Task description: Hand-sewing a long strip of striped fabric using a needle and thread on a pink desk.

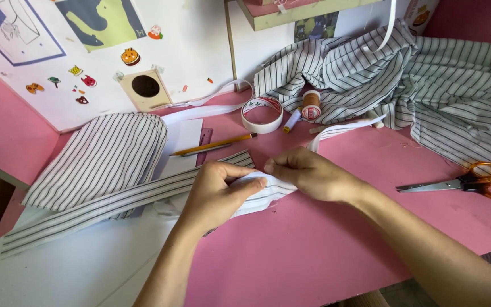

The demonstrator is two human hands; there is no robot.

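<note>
Here, both hands are meeting over a white fabric strip [268, 190] lying on the pink worktop [336, 239]. The left hand [214, 193] is pinching the strip between thumb and fingers, and the right hand [308, 173] is pinching it just beside, its grip pressed together on the fabric's edge. A long striped band [103, 207] is trailing leftward. Orange-handled scissors [473, 182] are lying well apart on the right, with a tape roll [262, 115] behind.

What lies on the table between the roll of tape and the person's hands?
In the head view, between the roll of tape and the hands, left hand and right hand, there is only bare pink table, plus the yellow pencil tip just leftward.
</note>
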